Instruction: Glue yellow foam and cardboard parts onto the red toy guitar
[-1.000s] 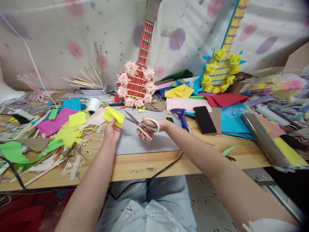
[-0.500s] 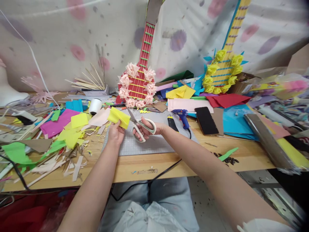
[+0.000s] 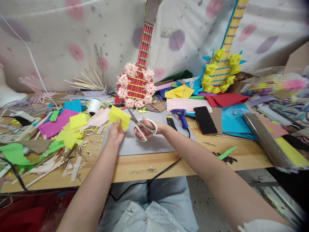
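Note:
Between the thumb and fingers of my left hand (image 3: pixel 116 132) is a piece of yellow crepe paper (image 3: pixel 120 116), held above the left part of a grey cutting mat (image 3: pixel 154 146). My right hand (image 3: pixel 147 128) grips scissors (image 3: pixel 137 121) by their white handles, fingers through the loops. The blades are parted and point up and left, close to the paper's right edge. I cannot tell whether they touch it. A red paper guitar (image 3: pixel 136 85) ringed with pink paper roses leans upright behind my hands.
A blue glue gun (image 3: pixel 181 117), a utility knife (image 3: pixel 171 122) and a black phone (image 3: pixel 205 120) lie to the right. Yellow paper scraps (image 3: pixel 70 133) and a magenta sheet (image 3: pixel 56 124) cover the left side. A yellow guitar (image 3: pixel 222 72) stands at back right. A black cable (image 3: pixel 164 174) crosses the front edge.
The yellow paper has turned a little, with more of its flat face toward me. My right hand still grips the scissors beside it. The whole view has shifted slightly.

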